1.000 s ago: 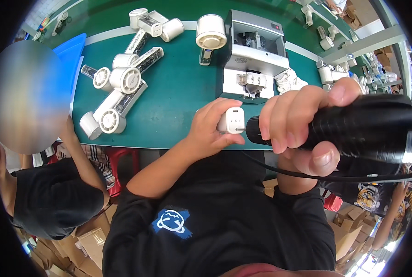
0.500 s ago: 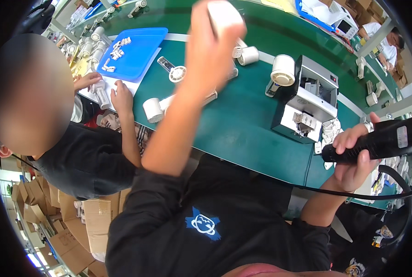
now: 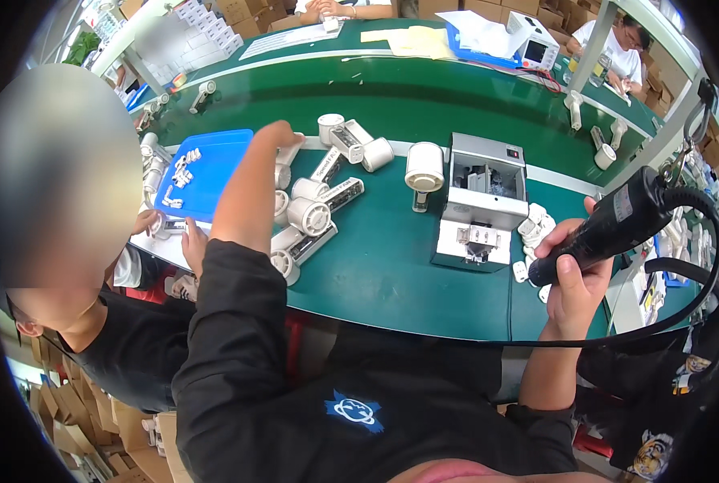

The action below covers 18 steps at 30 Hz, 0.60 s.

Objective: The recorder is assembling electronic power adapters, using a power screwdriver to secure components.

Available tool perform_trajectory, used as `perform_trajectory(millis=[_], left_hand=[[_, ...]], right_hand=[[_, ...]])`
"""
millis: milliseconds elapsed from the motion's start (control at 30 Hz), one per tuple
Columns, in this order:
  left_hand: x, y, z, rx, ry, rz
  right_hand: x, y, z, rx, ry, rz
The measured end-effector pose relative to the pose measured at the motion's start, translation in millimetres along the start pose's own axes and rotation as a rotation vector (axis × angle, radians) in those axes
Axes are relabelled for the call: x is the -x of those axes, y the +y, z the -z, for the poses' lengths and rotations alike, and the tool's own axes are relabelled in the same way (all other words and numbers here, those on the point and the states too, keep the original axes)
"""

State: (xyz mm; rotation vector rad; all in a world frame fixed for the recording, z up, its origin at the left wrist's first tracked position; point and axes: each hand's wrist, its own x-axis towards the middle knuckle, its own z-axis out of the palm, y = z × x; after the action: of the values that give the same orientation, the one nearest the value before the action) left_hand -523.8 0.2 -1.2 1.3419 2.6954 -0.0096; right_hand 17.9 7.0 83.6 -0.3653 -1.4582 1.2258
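Observation:
My left hand (image 3: pixel 276 133) reaches far out over the green table (image 3: pixel 391 274) to a pile of white plastic housings (image 3: pixel 311 213) beside a blue tray (image 3: pixel 210 173). It rests on one white housing (image 3: pixel 290 151); my fingers are hidden behind the hand, so the grip is unclear. My right hand (image 3: pixel 572 278) is near the table's right edge, closed around a black electric screwdriver (image 3: pixel 609 225) that points up and to the right. A black cable (image 3: pixel 697 298) loops from the screwdriver.
A grey and white benchtop machine (image 3: pixel 488 201) stands mid-table, with a white roll (image 3: pixel 424 165) to its left and small white parts (image 3: pixel 532 225) to its right. A person in black sits at my left, hands (image 3: pixel 189 240) by the blue tray. Other people work at the far benches.
My left arm has come down from raised high with a white part to the pile by the blue tray. My right hand with the screwdriver has shifted slightly away from the centre.

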Motion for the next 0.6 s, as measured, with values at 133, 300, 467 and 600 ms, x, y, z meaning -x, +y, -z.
perform_trajectory(millis=[133, 300, 467, 600], left_hand=[[14.5, 31.8, 72.6, 0.221, 0.357, -0.037], [146.4, 159.0, 126.5, 1.410, 0.848, -0.367], [278.3, 221.5, 22.8, 1.132, 1.001, -0.852], [282.9, 217.2, -61.5, 1.427, 0.433, -0.430]], right_hand=[[0.1, 1.9, -2.3, -0.012, -0.042, -0.023], [17.9, 36.0, -1.7, -0.008, -0.092, -0.243], [13.1, 36.0, -4.4, 0.198, -0.301, -0.001], [11.1, 37.7, 36.2, 0.092, -0.115, -0.094]])
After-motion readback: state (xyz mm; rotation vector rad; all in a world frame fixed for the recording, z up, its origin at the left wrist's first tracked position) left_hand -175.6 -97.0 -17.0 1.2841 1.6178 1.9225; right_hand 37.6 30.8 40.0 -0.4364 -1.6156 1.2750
